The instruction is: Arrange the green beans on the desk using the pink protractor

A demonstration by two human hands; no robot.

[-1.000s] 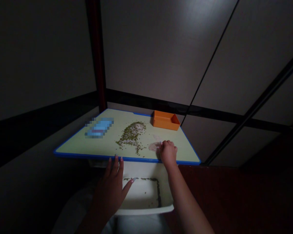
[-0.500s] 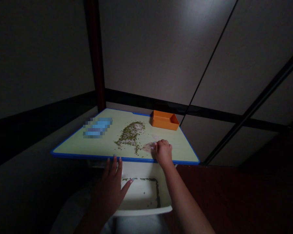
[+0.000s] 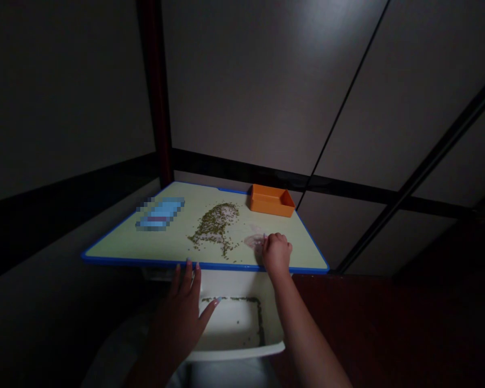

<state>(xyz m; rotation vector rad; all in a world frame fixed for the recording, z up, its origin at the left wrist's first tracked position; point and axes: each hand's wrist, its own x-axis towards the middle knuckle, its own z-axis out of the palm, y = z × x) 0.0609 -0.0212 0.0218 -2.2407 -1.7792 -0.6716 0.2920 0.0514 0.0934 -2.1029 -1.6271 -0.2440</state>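
Observation:
A pale green board with a blue rim (image 3: 145, 249) carries a scatter of small green and pale grains (image 3: 216, 226) near its middle. My right hand (image 3: 276, 253) rests on the board near its front edge, fingers curled shut on a small clear scraper-like piece (image 3: 254, 241). My left hand (image 3: 185, 312) is below the board's front edge, fingers spread flat on the rim of a white tub (image 3: 242, 351). The tub holds some green grains along its inner edges.
An orange box (image 3: 271, 200) stands at the board's far right corner. A blurred blue item (image 3: 160, 213) lies on the board's left part. Dark walls and a red-brown post (image 3: 152, 91) stand behind. A dark reddish surface (image 3: 388, 328) lies to the right.
My right hand slid left toward the grains half a second ago, then came back right to about where it was. My left hand stayed on the tub.

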